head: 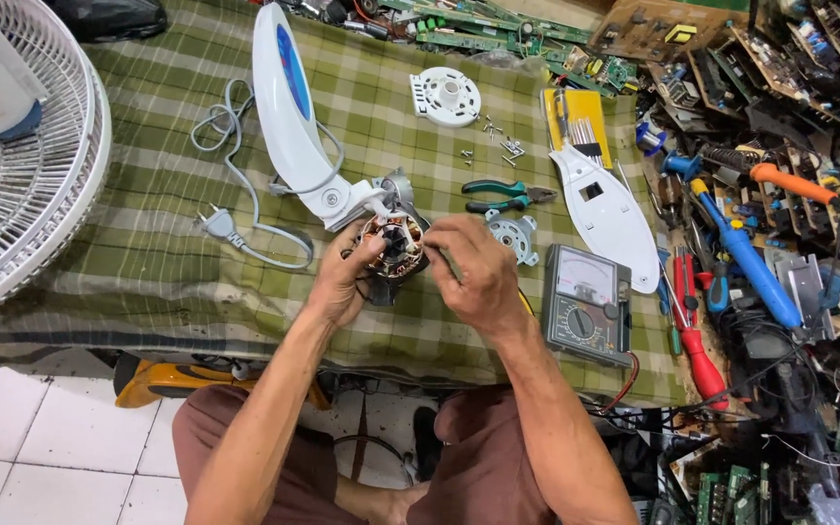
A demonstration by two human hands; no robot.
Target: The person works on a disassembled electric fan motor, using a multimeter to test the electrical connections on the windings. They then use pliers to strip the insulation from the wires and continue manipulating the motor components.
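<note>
Because the round fan motor with its copper windings and bare steel core sits open and uncased, the fine winding wire looks like the likeliest thing to suffer: a fingertip or nail dragged across the coils could nick the thin insulation or snap a lead. The motor also hangs from the white plastic fan neck with the blue stripe, so a twist of the wrists could strain the thin wires running into that joint. Small loose silver screws lie scattered farther up the green checked cloth that covers the surface, and a sweep of a forearm could send them off the edge.

The motor rests near the middle of the surface, right between the two hands. The left hand cups its left side, thumb pressed on the front face, closed around the housing. The right hand comes in from the right, fingers pinched together at the motor's rim; whether they grip a wire or a small part I cannot tell.

Just beyond the right hand lie green-handled pliers and a grey round metal end cap. A dark analogue multimeter sits beside the right wrist. A grey power cord with plug coils to the left, near a white wire fan guard.
</note>
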